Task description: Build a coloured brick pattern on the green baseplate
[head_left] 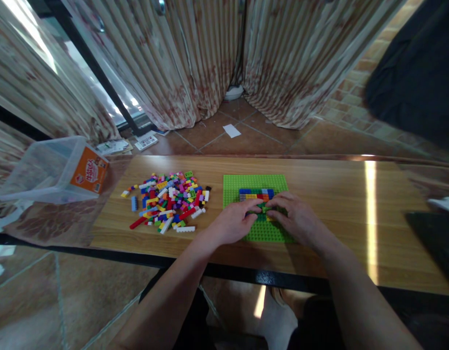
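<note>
A green baseplate [246, 184] lies on the wooden table [337, 204], with rows of blue, yellow, red and orange bricks [256, 194] built on its far half. My left hand [233, 221] and my right hand [297, 216] meet over the plate's middle. Their fingertips pinch together on a small green brick [264, 209] that rests on the plate. Both palms cover the plate's near part. A pile of loose coloured bricks [169, 200] lies to the left of the plate, about a hand's width from my left hand.
A clear plastic tub [45, 170] with an orange label lies tipped at the table's left end. A dark object [434, 240] sits at the right edge. Striped curtains [195, 58] hang behind, papers lie on the tiled floor.
</note>
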Demonstrator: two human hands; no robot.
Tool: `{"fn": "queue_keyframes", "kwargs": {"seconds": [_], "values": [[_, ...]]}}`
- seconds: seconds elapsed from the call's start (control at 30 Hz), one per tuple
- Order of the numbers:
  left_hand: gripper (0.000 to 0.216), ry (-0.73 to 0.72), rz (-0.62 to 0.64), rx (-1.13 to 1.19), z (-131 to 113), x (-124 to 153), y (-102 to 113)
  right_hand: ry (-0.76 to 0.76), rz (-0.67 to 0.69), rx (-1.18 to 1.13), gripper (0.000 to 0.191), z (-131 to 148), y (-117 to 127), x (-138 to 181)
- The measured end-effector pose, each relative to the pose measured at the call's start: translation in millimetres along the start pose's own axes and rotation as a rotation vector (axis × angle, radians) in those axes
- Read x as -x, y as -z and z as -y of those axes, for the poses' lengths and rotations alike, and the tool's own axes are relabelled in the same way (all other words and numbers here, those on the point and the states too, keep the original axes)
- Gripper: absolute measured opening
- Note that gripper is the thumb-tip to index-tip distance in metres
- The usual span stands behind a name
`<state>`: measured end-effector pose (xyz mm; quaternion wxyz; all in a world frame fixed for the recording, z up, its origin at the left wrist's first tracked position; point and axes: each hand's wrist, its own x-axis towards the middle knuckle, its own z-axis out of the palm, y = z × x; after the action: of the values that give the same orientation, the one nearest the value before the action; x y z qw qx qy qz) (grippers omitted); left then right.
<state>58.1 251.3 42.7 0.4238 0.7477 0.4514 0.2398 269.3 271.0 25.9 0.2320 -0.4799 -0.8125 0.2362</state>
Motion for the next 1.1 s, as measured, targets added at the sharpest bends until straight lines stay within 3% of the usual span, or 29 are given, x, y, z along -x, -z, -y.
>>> {"fn": "queue_keyframes", "kwargs": {"seconds": [0.43,1.1], "values": [[0.045,-0.003,0.004,0.002,1.6,-0.3,-1.1,0.093,-0.048,0.052,0.021,0.4,1.8,3.8],[0.044,0.01,0.005,0.005,2.5,0.7,0.0,-0.04,-0.064,-0.094,0.016,-4.6,-6.0,3.1]]}}
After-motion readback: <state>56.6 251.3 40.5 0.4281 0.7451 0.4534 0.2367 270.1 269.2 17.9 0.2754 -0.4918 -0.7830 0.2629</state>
